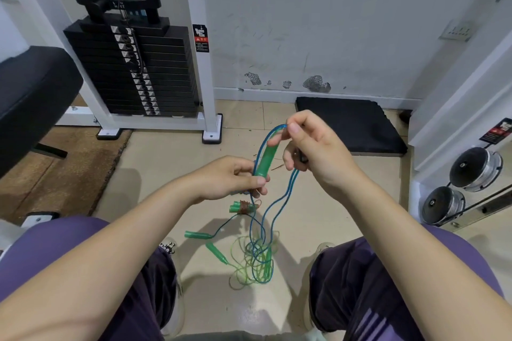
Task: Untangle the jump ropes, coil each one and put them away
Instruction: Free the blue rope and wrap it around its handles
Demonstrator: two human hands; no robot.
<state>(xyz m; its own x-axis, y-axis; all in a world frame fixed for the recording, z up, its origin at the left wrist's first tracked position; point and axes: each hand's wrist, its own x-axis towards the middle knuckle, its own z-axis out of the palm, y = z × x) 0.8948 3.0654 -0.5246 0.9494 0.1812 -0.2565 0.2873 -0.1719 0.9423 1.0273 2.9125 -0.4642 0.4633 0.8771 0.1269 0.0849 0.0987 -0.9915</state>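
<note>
My left hand (235, 178) grips the lower end of a green jump-rope handle (265, 160) held upright above the floor. My right hand (310, 144) pinches a loop of the blue rope (270, 210) at the handle's top. The blue cord hangs down in long loops into a tangle (255, 260) on the tiled floor between my feet, mixed with a yellow-green rope (241, 271). Two more green handles (198, 235) (217, 252) lie on the floor to the left of the tangle. A short bundle of green handle ends (242, 206) hangs just below my left hand.
A weight-stack machine (133, 69) with a white frame stands ahead on the left, a black padded seat (33, 97) at far left. A black mat (352, 124) lies against the wall. Chrome dumbbells (460, 183) sit at the right. My knees (83, 271) flank the tangle.
</note>
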